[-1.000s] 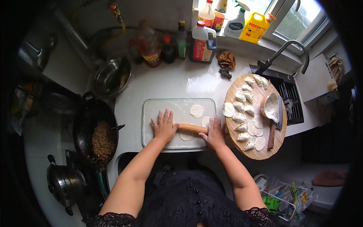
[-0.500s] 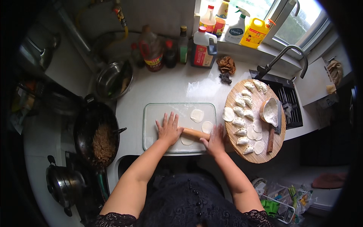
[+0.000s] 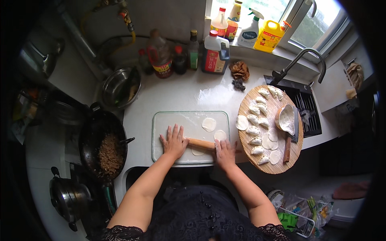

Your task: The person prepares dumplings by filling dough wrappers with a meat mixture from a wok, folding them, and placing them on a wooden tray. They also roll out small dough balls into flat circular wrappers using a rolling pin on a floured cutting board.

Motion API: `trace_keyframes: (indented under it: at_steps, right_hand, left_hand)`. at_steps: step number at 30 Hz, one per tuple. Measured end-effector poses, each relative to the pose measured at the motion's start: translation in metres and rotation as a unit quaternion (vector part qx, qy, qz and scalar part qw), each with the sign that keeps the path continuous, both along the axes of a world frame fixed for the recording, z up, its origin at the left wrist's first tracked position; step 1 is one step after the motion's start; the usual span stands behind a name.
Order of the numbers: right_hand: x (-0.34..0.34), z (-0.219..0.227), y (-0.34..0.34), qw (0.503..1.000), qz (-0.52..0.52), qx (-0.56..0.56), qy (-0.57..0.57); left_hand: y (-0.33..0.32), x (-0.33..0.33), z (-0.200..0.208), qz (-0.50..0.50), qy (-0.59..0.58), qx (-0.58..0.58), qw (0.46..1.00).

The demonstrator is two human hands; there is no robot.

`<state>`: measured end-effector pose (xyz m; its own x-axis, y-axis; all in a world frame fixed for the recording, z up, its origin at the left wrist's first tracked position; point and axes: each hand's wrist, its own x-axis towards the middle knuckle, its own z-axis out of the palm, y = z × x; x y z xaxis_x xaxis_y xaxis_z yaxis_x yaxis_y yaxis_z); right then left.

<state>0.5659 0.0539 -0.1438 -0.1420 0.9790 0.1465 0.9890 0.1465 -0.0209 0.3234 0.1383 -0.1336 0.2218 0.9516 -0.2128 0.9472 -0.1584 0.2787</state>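
A wooden rolling pin (image 3: 202, 144) lies slantwise across a round dough wrapper (image 3: 197, 152) on a clear, green-edged rectangular board (image 3: 165, 120). My left hand (image 3: 174, 143) rests on the pin's left end, fingers spread out flat. Over its right end lies my right hand (image 3: 225, 153), fingers stretched forward; that end is mostly hidden beneath it. Two more wrappers lie on the board: one wrapper (image 3: 208, 124) farther back, another wrapper (image 3: 220, 135) just beyond my right fingers. To the right, a round wooden board (image 3: 253, 160) bears several folded dumplings (image 3: 253, 130) and flat wrappers (image 3: 242, 123).
On the round board sit a bowl of flour (image 3: 286, 119) and a wooden-handled cleaver (image 3: 288, 148). A wok of brown filling (image 3: 111, 154) stands at left, near a metal bowl (image 3: 120, 86). Bottles (image 3: 216, 56) line the back; a black faucet (image 3: 299, 62) arches over the sink (image 3: 307, 110).
Both hands and the rolling pin have shifted a little left and toward me. The whole view has also moved slightly.
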Motion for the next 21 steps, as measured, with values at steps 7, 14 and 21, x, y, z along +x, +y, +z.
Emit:
trace_keyframes:
  at_steps: [7,14,21]
  right_hand:
    - [0.004,0.018,0.011,0.983,0.016,0.077,0.166]
    - [0.010,0.002,0.087,0.888,-0.263,0.038,0.374]
    - [0.010,-0.006,0.099,0.699,-0.352,0.022,0.623]
  left_hand:
    - [-0.029,-0.009,-0.011,-0.017,-0.157,0.216,0.964]
    - [-0.027,0.031,-0.008,-0.018,-0.295,0.204,0.933]
    - [-0.024,0.048,-0.007,0.040,-0.224,0.045,0.973]
